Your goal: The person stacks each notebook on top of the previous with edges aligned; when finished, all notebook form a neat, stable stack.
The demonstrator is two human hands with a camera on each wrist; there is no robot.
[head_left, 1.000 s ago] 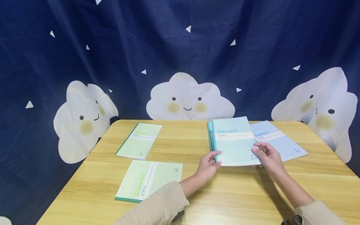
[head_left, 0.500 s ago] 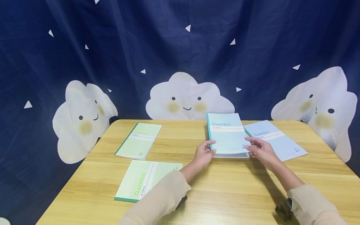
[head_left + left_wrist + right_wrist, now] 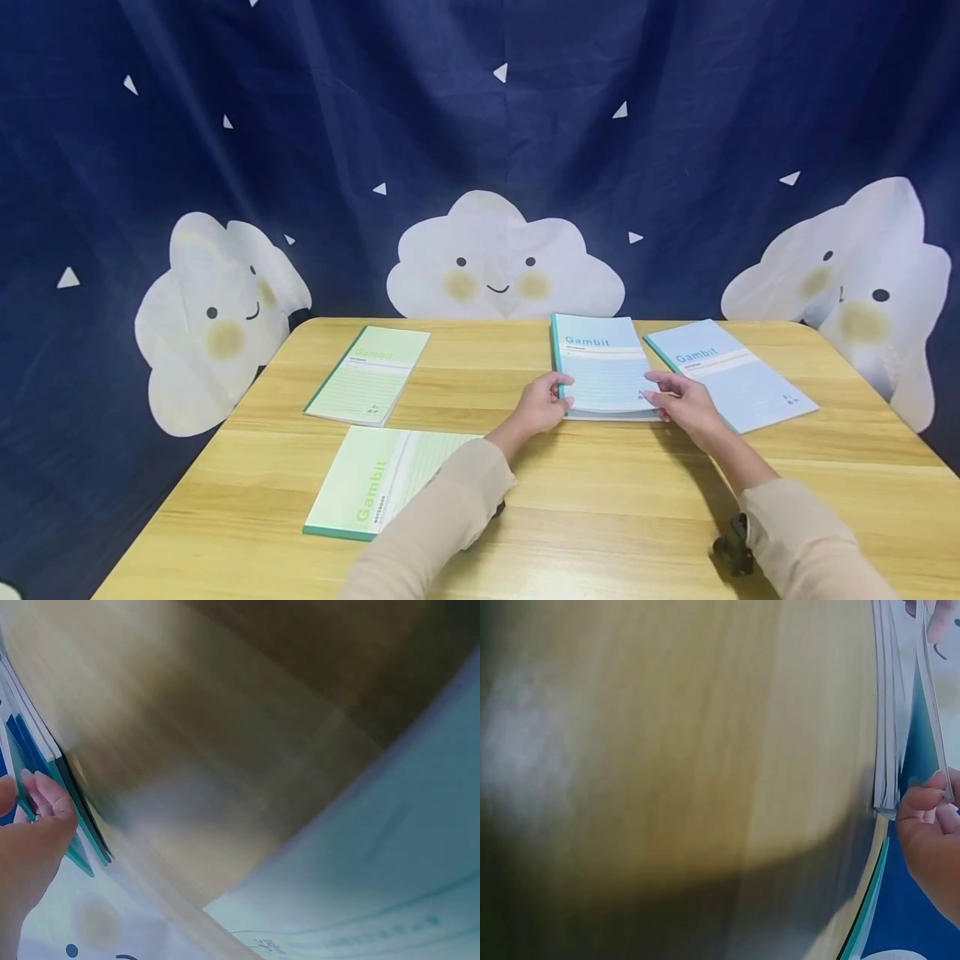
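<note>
Both hands hold one light-blue notebook point(image 3: 603, 371) with a teal spine and "Gambit" on its cover. My left hand point(image 3: 542, 404) pinches its lower left corner, and my right hand point(image 3: 684, 407) pinches its lower right corner. Directly beneath lies a stack of notebooks point(image 3: 885, 720), its page edges showing in the right wrist view. There the held notebook point(image 3: 932, 712) is tilted, with a gap above the stack at the near side. The left wrist view shows the left hand point(image 3: 41, 832) at the spine side, by the stacked spines point(image 3: 64, 780).
Another blue notebook point(image 3: 738, 379) lies slanted just right of the stack. Two green notebooks, one farther back point(image 3: 369, 375) and one turned sideways nearer point(image 3: 386, 483), lie on the left of the wooden table point(image 3: 600, 525). A dark curtain point(image 3: 337, 108) hangs behind the table.
The held notebook has moved left and then down onto the stack, nearly lined up with it. Both hands moved with it. The other notebooks stay where they were.
</note>
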